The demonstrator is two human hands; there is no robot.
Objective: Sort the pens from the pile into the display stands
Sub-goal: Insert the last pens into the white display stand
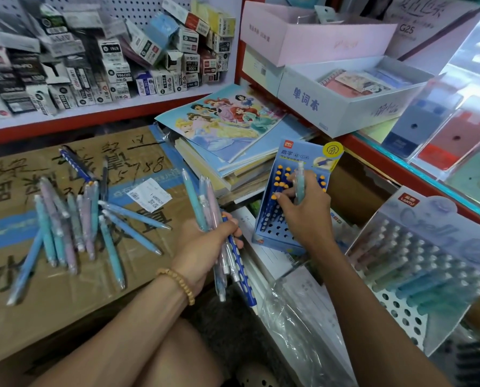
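Observation:
A pile of pastel blue, teal and pink pens lies loose on a flattened cardboard box. My left hand grips a bundle of several pens, including a dark blue dotted one. My right hand holds a pale teal pen upright against its palm, and its fingers touch the yellow-capped dark blue pens standing in the blue display stand. A second, white perforated display stand at the lower right holds rows of pastel pens.
Stacked notebooks with a cartoon cover lie behind the blue stand. A red-edged shelf carries several small refill boxes. White and pink cartons sit at upper right. A clear plastic bag lies below my right arm.

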